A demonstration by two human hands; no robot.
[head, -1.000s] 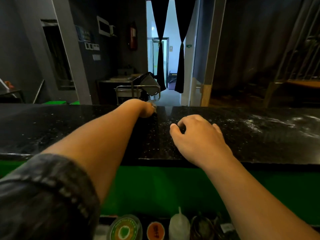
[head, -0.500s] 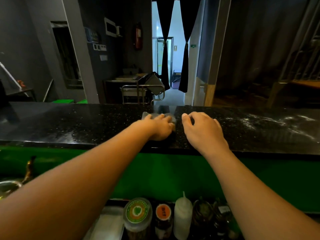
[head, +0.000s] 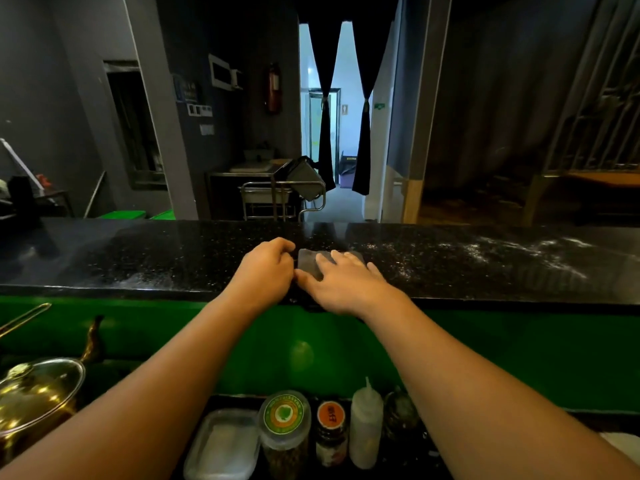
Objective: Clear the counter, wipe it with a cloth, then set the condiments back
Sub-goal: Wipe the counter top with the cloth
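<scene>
A grey folded cloth (head: 307, 260) lies on the black speckled counter (head: 138, 261) in the middle. My right hand (head: 341, 284) lies flat on the cloth with straight fingers. My left hand (head: 265, 271) sits just left of the cloth with curled fingers touching its left edge; whether it pinches the cloth is hidden. The condiments stand below the counter at the bottom of the view: a green-lidded jar (head: 284, 422), an orange-lidded jar (head: 330, 427), a white squeeze bottle (head: 365, 424), a dark jar (head: 401, 415) and a clear lidded box (head: 223, 443).
A brass pot with a glass lid (head: 36, 393) sits at the lower left. White smears (head: 519, 251) mark the counter's right part. A green panel (head: 519, 355) fronts the counter. Beyond it stand a metal cart (head: 277, 199) and a curtained doorway.
My left hand drew the cloth back from the counter's far edge to the middle. My right hand moved left and now lies flat on the cloth. The camera tilted down.
</scene>
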